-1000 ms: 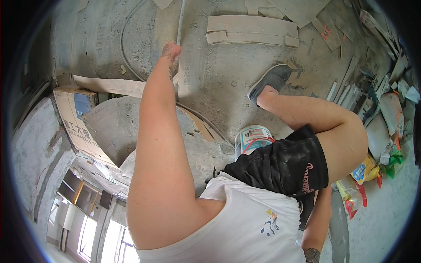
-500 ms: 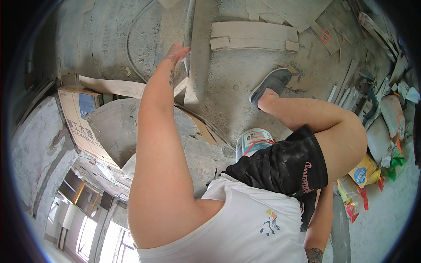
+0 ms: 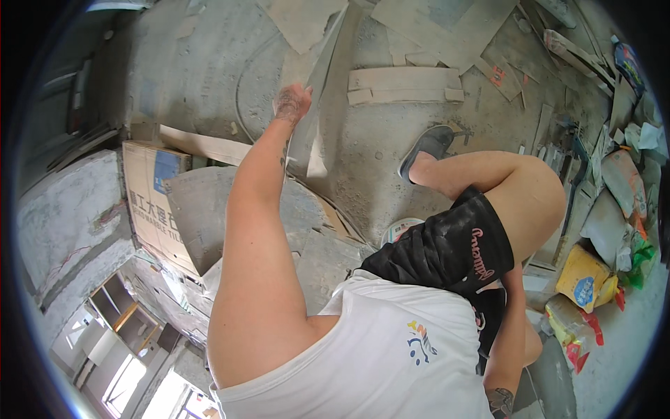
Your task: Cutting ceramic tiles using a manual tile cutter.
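Note:
My left arm reaches far forward. My left hand (image 3: 293, 102), tattooed at the back and wrist, is closed on the edge of a long, dusty, folded cardboard strip (image 3: 324, 105). The strip runs away from me across the dirty concrete floor, its far end near the top of the picture. My right arm (image 3: 513, 328) hangs past my bent leg at lower right; the right hand lies outside the picture. A white bucket (image 3: 401, 229) is mostly hidden behind my black shorts.
A flatter cardboard piece (image 3: 405, 85) and several torn sheets (image 3: 447, 24) lie ahead. At left stands a printed carton (image 3: 157, 202) by a large curved grey sheet (image 3: 202, 216). Bags, including a yellow bag (image 3: 583, 279), and scrap pieces are heaped at right. My shoe (image 3: 427, 148) stands on the floor.
My left hand has turned, its back now showing, and the cardboard strip leans more to the right at its far end. The view has shifted, and the bucket shows less.

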